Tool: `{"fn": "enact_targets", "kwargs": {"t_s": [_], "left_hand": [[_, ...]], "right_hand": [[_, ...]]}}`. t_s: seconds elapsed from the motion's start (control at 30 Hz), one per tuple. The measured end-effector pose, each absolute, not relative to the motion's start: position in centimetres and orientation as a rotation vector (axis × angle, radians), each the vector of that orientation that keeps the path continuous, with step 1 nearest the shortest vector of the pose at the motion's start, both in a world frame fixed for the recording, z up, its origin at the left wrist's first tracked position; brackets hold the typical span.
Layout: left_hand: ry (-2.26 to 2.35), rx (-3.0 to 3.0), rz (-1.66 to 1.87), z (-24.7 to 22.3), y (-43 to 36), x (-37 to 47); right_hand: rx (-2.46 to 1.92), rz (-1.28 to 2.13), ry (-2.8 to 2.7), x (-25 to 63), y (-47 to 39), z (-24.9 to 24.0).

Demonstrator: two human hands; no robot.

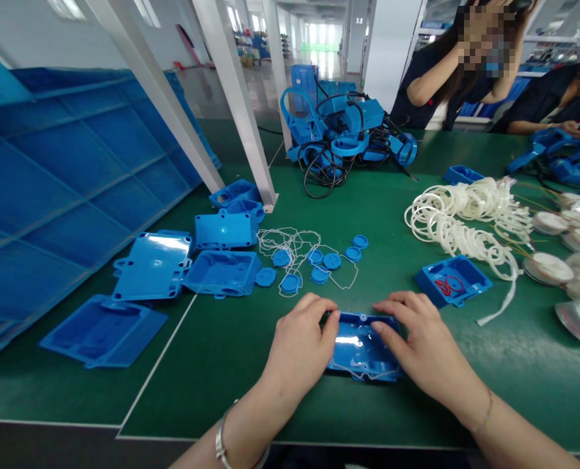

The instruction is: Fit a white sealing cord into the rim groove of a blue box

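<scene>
Fingers of our left hand (302, 339) and right hand (420, 342) clamp the blue plastic cover (361, 348), lower centre of the frame.

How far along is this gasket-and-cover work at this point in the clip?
Early, by the look of it. No finished stack is clearly visible. In hand: both hands, left hand and right hand, press on one blue cover with a thin white seal along its edge. Left: loose blue housings, round caps and tangled white seals on the green table.
</scene>
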State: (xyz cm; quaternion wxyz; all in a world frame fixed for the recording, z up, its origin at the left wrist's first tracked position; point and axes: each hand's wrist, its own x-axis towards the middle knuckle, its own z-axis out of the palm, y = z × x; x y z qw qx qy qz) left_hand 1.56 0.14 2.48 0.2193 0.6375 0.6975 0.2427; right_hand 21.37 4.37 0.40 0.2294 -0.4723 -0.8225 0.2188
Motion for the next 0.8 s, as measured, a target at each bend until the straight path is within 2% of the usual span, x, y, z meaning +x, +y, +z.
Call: {"fn": "enact_targets", "kwargs": {"t_s": [0.17,0.4,0.8], "left_hand": [[1.864,1.566,0.778,2.5,0.2,1.4],[1.637,1.239,0.855,1.1,1.3,0.5],[1.345,0.882,0.909,0.8,0.5,0.8]], "right_hand": [[-1.254,0.821,-2.307,19.9,5.9,0.6],[-1.291,1.428,-1.988,19.7,6.9,-0.7],[-1.241,1.738,-1.702,20.3,6.9,-1.1]]}}
